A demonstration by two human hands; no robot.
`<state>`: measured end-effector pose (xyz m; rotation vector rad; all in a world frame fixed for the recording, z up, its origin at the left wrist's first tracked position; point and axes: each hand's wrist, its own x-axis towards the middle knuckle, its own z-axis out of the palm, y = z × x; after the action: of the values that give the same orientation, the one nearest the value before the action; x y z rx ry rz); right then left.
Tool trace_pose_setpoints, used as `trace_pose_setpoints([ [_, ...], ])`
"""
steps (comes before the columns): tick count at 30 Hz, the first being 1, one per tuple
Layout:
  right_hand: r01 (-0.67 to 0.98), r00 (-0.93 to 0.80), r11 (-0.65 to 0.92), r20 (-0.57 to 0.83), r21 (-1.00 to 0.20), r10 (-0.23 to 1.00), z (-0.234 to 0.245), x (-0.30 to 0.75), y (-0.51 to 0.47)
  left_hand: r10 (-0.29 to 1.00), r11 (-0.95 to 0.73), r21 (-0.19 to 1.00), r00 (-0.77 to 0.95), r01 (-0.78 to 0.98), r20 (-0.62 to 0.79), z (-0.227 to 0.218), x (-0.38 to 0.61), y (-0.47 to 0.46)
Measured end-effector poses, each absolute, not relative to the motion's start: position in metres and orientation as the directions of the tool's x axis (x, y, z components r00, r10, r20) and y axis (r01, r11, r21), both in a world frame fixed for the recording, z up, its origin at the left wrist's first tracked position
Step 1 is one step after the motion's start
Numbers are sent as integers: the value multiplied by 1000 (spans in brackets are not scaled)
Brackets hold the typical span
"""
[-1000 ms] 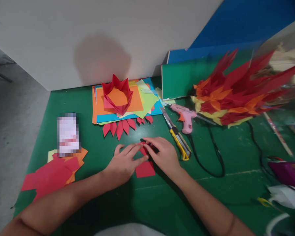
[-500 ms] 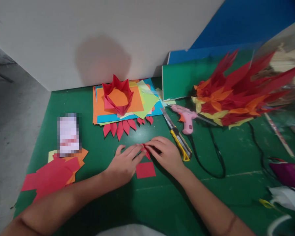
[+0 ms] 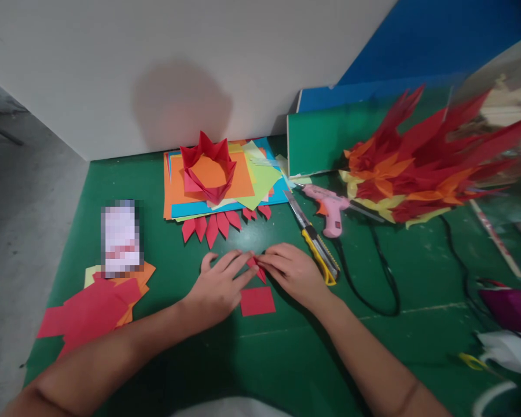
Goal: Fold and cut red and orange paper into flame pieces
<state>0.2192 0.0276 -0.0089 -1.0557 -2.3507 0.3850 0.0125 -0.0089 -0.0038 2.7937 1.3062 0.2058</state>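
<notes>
A small piece of folded red paper [image 3: 261, 273], pointed at its lower end, is pinched between both hands just above the green table top. My left hand [image 3: 217, 286] grips its left side with thumb and forefinger, the other fingers spread away. On the right side, the closed fingertips of my right hand [image 3: 297, 277] hold its upper edge, partly hiding it. Flat on the table right below lies a red paper rectangle [image 3: 258, 301]. Several red folded paper petals [image 3: 212, 229] lie in a row beyond my hands.
A red paper ring with points [image 3: 219, 193] sits on stacked coloured sheets [image 3: 169, 191]. Right of my hands are a yellow cutter knife [image 3: 315, 243], a pink glue gun [image 3: 330, 208] with its cord, and a flame-like paper piece [image 3: 417, 168]. Red paper pieces [image 3: 95, 307] lie left beside a pixelated object [image 3: 121, 234].
The fingers of my right hand have shifted slightly right along the folded red paper, and more of the paper shows between my hands. The rest looks the same.
</notes>
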Motion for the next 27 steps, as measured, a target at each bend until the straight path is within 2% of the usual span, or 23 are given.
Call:
trace_pose_setpoints([
  [8, 589, -562, 673, 372, -447, 739, -7, 219, 28, 765, -644, 132, 640, 754, 78, -3, 13, -7],
  [19, 598, -516, 628, 361, -497, 777, -11, 219, 28, 775, -632, 125, 627, 765, 76, -2, 13, -8],
  [27, 562, -615, 662, 284, -496, 735, -1, 226, 28, 778, -628, 148, 623, 764, 85, -1, 14, -7],
])
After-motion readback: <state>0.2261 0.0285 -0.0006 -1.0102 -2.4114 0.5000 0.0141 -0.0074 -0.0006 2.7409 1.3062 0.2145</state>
